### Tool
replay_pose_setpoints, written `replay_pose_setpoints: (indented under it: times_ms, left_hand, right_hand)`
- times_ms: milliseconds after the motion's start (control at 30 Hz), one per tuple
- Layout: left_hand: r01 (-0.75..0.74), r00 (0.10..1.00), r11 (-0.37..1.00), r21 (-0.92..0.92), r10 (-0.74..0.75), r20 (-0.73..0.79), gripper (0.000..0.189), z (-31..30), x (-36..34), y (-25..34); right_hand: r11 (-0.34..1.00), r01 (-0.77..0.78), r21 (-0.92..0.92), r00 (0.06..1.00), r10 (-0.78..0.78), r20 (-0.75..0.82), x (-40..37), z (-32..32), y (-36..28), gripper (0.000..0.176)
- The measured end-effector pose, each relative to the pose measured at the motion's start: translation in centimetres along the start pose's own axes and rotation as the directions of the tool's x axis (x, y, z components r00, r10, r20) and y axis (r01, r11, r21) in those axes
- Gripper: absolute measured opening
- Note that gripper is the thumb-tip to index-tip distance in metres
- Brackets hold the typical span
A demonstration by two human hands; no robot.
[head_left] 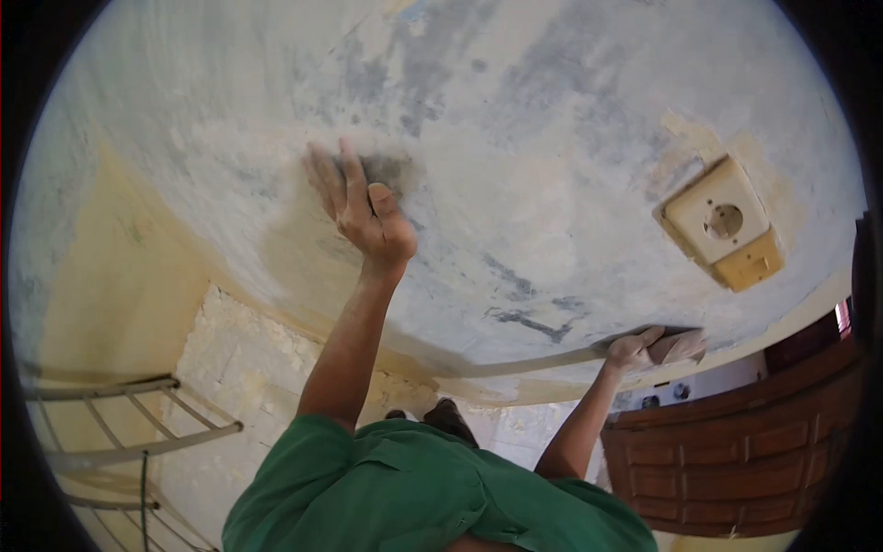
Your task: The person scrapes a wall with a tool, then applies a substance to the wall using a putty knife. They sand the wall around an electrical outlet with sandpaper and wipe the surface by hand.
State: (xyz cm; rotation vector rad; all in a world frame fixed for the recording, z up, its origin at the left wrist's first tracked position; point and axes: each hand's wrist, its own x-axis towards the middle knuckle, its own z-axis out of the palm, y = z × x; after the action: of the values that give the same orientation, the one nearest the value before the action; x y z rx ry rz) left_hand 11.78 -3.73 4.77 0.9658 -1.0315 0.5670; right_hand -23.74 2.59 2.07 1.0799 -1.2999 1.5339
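My left hand (363,207) rests with fingers stretched out against the patchy grey-and-white plastered wall (497,193); nothing shows in it, and its fingertips look slightly blurred. Lower and to the right, my right hand (631,350) grips a folded brownish sheet, apparently sandpaper (679,346), close against the wall. The thumb lies over the sheet, while the other fingers are partly hidden behind it. Dark grey smears mark the plaster near both hands.
A cream wall socket (694,216) with a yellowed plate under it sits up to the right. A metal ladder (138,432) stands at lower left. White debris covers the floor (248,359). At lower right is a brown panelled wooden door (727,460).
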Motion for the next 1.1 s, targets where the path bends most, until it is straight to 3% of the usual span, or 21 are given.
replay_pose_setpoints:
  times_ms: [33, 100, 167, 233, 300, 367, 400, 433, 500, 567, 600, 667, 700, 733, 767, 800, 933, 1000, 1033, 1100]
  left_hand:
    - [0.036, 0.999, 0.999, 0.026, -0.036, 0.016, 0.055, -0.2, -0.4, -0.3]
    - [0.04, 0.997, 0.999, 0.018, -0.041, 0.059, 0.059, -0.2, -1.2, -1.0]
    - [0.232, 0.971, 0.958, 0.167, -0.237, 0.014, 0.061, -0.7, -2.9, -2.1]
    - [0.092, 0.994, 0.97, 0.226, -0.102, 0.035, 0.06, -1.3, -7.5, -8.1]
    - [0.28, 0.958, 0.934, 0.22, -0.286, -0.008, 0.064, -2.2, -11.4, -11.3]
    - [0.711, 0.702, 0.699, 0.073, -0.71, -0.045, 0.069, -3.0, -11.4, -9.7]
    - [0.706, 0.708, 0.707, 0.025, -0.707, -0.001, 0.073, -3.9, -11.5, -10.2]
    - [0.702, 0.712, 0.712, -0.029, -0.7, 0.047, 0.076, -3.2, -11.0, -10.8]
    - [0.8, 0.596, 0.588, -0.121, -0.801, 0.049, 0.083, -2.1, -5.4, -5.4]
    - [0.735, 0.671, 0.667, 0.123, -0.741, 0.006, 0.085, -1.2, -2.8, -3.4]
    - [0.735, 0.67, 0.669, 0.108, -0.741, 0.036, 0.085, -0.4, -1.7, -1.1]
    - [0.491, 0.859, 0.855, 0.168, -0.507, 0.072, 0.08, 0.2, -0.7, 3.0]
    - [0.493, 0.858, 0.856, 0.157, -0.508, 0.075, 0.08, 0.7, -1.2, 2.9]
    - [0.371, 0.92, 0.913, 0.168, -0.386, 0.063, 0.077, 1.0, -1.7, 2.5]
    - [0.242, 0.966, 0.954, 0.179, -0.254, 0.05, 0.074, 1.2, -1.8, 2.4]
    - [0.237, 0.967, 0.956, 0.174, -0.249, 0.05, 0.074, 1.3, -1.7, 2.3]
    - [0.158, 0.987, 0.976, 0.147, -0.16, 0.001, 0.069, 1.8, -2.2, 2.2]
    - [0.147, 0.989, 0.974, 0.174, -0.147, -0.013, 0.068, 1.3, -2.4, 2.0]
    - [0.147, 0.989, 0.976, 0.162, -0.148, -0.002, 0.067, 1.3, -2.3, 2.3]
    - [0.158, 0.987, 0.973, 0.167, -0.158, -0.008, 0.066, 1.3, -2.3, 2.7]
  right_hand:
    - [0.998, 0.048, -0.047, 0.999, -0.049, -0.014, 0.8, -0.2, 1.0, 0.054]
    - [0.997, -0.044, -0.062, 0.999, 0.045, 0.005, 1.7, -0.8, 2.1, 0.058]
    - [0.979, -0.192, -0.074, 0.98, 0.188, -0.06, 1.4, -0.7, 2.5, 0.059]
    - [0.884, -0.391, -0.255, 0.918, 0.354, -0.179, -1.3, 0.1, 3.4, 0.061]
    - [0.951, -0.056, -0.304, 0.981, 0.109, 0.16, -0.7, -2.1, 1.9, 0.06]
    - [0.974, -0.026, -0.226, 0.983, 0.067, 0.172, -2.4, -2.7, 3.2, 0.06]
    - [0.987, -0.059, -0.147, 0.984, 0.082, 0.156, -2.7, -2.9, 3.6, 0.06]
    - [0.977, -0.095, -0.191, 0.987, 0.118, 0.11, -2.4, -2.8, 4.2, 0.06]
    - [0.973, -0.189, -0.129, 0.972, 0.204, 0.116, -1.7, -3.0, 6.2, 0.062]
    - [0.94, -0.325, -0.104, 0.94, 0.333, 0.073, -1.2, -2.2, 6.9, 0.062]
    - [0.932, -0.34, -0.123, 0.938, 0.346, 0.028, -0.6, -1.4, 6.8, 0.061]
    - [0.949, -0.304, -0.086, 0.952, 0.3, -0.058, 1.6, -0.7, 3.0, 0.061]
    - [0.938, -0.33, -0.102, 0.943, 0.333, 0.013, 2.1, -1.0, 0.7, 0.06]
    - [0.939, -0.33, -0.101, 0.943, 0.332, 0.006, 1.3, -1.4, -0.1, 0.06]
    - [0.966, -0.238, -0.104, 0.964, 0.248, 0.094, 0.3, -1.7, -0.8, 0.06]
    - [0.984, -0.147, -0.102, 0.969, 0.164, 0.184, -0.3, -1.7, -1.0, 0.06]
    - [0.982, -0.121, -0.146, 0.961, 0.153, 0.23, 0.1, -3.0, 2.7, 0.063]
    - [0.934, -0.342, -0.106, 0.934, 0.351, 0.071, 1.6, -2.1, 4.2, 0.066]
    - [0.94, -0.329, -0.093, 0.938, 0.337, 0.082, 1.7, -1.5, 4.0, 0.066]
    - [0.874, -0.486, -0.009, 0.874, 0.486, 0.01, 1.6, -0.2, 2.5, 0.079]
